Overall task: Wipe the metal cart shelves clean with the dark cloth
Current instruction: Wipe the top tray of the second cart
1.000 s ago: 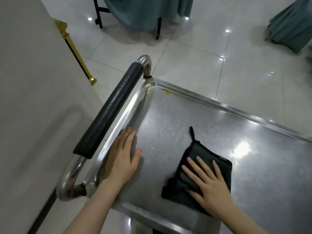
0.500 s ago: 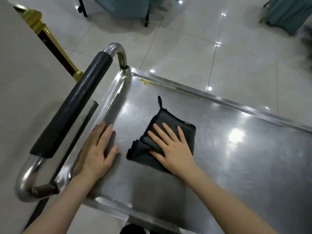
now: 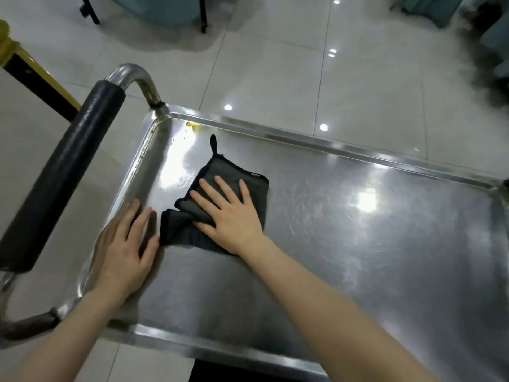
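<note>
The metal cart's top shelf (image 3: 344,244) fills most of the view, shiny and scratched. A dark cloth (image 3: 220,172) with a small hanging loop lies folded on its left part. My right hand (image 3: 231,210) presses flat on the cloth with straight, spread fingers. My left hand (image 3: 124,249) rests flat on the shelf beside the left rim, its fingers nearly touching the cloth's bunched corner. A yellow smear (image 3: 192,126) sits in the far left corner of the shelf.
The cart's push handle (image 3: 63,172), padded in black, runs along the left side. A gold and black post (image 3: 33,75) stands at the far left. Teal-draped furniture (image 3: 154,9) stands on the glossy tiled floor (image 3: 275,64) beyond the cart.
My right hand has pushed the cloth leftward across the shelf, toward the far left corner and my left hand. The left hand has stayed by the left rim.
</note>
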A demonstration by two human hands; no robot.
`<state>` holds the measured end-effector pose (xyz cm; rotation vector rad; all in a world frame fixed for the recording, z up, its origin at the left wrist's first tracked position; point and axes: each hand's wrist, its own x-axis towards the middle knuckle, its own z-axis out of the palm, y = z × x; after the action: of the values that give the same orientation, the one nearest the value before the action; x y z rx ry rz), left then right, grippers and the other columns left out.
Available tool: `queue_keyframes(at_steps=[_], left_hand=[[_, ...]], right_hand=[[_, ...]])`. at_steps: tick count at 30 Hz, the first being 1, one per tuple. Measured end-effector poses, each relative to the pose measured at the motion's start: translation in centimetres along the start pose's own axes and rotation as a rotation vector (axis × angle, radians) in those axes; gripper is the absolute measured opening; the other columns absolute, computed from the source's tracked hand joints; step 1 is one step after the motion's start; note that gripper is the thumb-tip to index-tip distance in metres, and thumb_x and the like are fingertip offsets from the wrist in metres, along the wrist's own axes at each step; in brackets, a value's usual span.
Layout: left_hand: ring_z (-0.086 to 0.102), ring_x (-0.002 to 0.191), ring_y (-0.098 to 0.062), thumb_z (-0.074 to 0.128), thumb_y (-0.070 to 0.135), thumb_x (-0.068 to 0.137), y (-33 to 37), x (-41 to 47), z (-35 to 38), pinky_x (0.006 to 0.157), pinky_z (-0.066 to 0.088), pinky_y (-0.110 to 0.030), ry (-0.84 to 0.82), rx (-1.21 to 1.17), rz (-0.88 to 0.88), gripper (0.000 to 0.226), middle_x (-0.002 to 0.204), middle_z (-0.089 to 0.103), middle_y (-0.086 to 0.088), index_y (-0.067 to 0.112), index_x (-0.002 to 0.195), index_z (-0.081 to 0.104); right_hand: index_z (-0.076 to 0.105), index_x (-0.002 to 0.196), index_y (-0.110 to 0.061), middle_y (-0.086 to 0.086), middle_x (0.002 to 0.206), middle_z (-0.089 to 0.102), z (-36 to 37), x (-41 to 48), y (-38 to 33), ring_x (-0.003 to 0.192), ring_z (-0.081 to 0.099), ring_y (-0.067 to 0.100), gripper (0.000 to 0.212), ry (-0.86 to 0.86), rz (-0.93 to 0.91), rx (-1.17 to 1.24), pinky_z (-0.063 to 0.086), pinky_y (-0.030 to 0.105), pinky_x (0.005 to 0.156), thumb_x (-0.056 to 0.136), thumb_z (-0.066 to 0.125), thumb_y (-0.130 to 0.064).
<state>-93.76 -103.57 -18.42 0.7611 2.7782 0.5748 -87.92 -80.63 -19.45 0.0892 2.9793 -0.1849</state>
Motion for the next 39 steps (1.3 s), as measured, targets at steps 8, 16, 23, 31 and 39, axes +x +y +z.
queue_keyframes(at_steps=[8,16,23,31,39], left_hand=[[0.035,0.141,-0.024,0.046,0.039,0.090,5.4,1.5,2.1,0.119,0.019,-0.048,0.026,-0.040,0.336,0.055,0.148,0.044,-0.009,0.014,0.138,0.049],[0.028,0.145,-0.023,0.033,0.048,0.092,17.2,4.8,8.4,0.120,0.017,-0.042,-0.201,-0.059,0.505,0.063,0.155,0.035,-0.005,0.018,0.147,0.040],[0.030,0.143,-0.026,0.038,0.042,0.093,17.4,4.5,8.8,0.117,0.025,-0.046,-0.101,-0.235,0.384,0.063,0.153,0.037,-0.010,0.010,0.147,0.037],[0.033,0.141,-0.033,0.043,0.045,0.087,25.6,2.8,11.8,0.115,0.026,-0.053,-0.128,-0.127,0.542,0.066,0.151,0.038,-0.014,0.007,0.142,0.044],[0.032,0.142,-0.024,0.034,0.050,0.089,34.8,2.5,17.3,0.117,0.018,-0.042,-0.219,0.091,0.591,0.065,0.153,0.039,-0.006,0.016,0.143,0.046]], right_hand=[[0.027,0.153,-0.034,-0.007,0.162,0.018,2.2,-16.7,8.9,0.150,0.014,0.019,0.060,0.127,0.340,0.045,0.014,0.055,0.118,0.098,0.033,-0.058],[0.013,0.154,-0.039,-0.009,0.164,0.010,0.6,-23.2,17.3,0.151,0.005,0.017,0.060,0.138,1.318,0.146,0.007,0.059,0.118,0.098,0.026,-0.059],[0.023,0.153,-0.036,-0.008,0.163,0.014,1.1,-10.9,9.4,0.151,0.005,0.021,0.062,0.154,0.696,0.103,-0.001,0.056,0.118,0.096,0.025,-0.061],[0.026,0.153,-0.038,-0.010,0.162,0.017,2.0,-24.4,19.5,0.151,0.011,0.016,0.060,0.165,0.770,0.085,0.004,0.051,0.120,0.098,0.031,-0.060],[0.015,0.155,-0.035,-0.007,0.164,0.008,1.0,-36.3,30.5,0.151,-0.002,0.018,0.065,0.119,1.324,0.137,0.002,0.056,0.119,0.096,0.021,-0.061]])
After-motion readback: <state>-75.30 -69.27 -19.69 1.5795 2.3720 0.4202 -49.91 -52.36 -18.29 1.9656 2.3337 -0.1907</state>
